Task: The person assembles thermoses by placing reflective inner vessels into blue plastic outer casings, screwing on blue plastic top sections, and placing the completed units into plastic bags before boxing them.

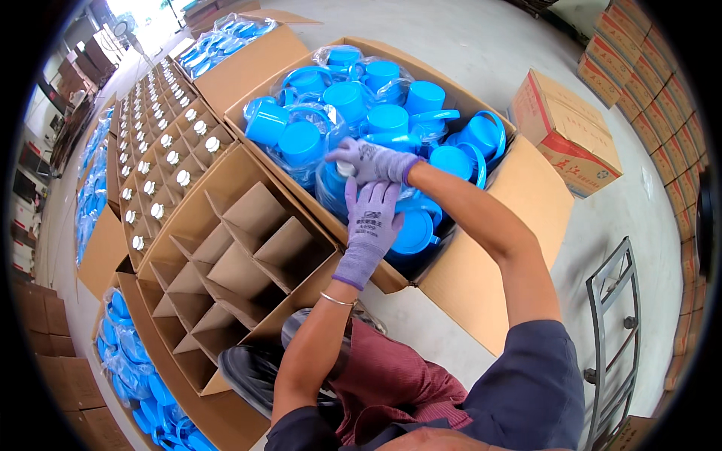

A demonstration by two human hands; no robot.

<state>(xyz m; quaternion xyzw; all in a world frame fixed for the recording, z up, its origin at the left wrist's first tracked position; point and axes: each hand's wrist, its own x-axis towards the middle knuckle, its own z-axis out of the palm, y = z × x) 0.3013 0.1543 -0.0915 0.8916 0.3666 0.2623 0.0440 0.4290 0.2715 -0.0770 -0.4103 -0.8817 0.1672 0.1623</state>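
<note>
Both my hands wear light purple gloves and meet over a large carton [301, 197] of blue plastic cups [346, 99] with handles, many in clear bags. My right hand [374, 161] is closed, its fingers curled over a white-capped bottle [345, 168]. Just below it, my left hand [374, 216] presses its fingers together against the bottle's near side, thumb to the right. The bottle's body is mostly hidden by my hands and the blue plastic around it.
Left of the carton stands a box with empty cardboard dividers [237, 263]. Beyond it, another divided box holds several white-capped bottles [183, 178]. More blue cups [154, 398] fill a carton at lower left. A sealed carton [564, 131] and a metal trolley [613, 331] stand right, near stacked boxes [639, 68].
</note>
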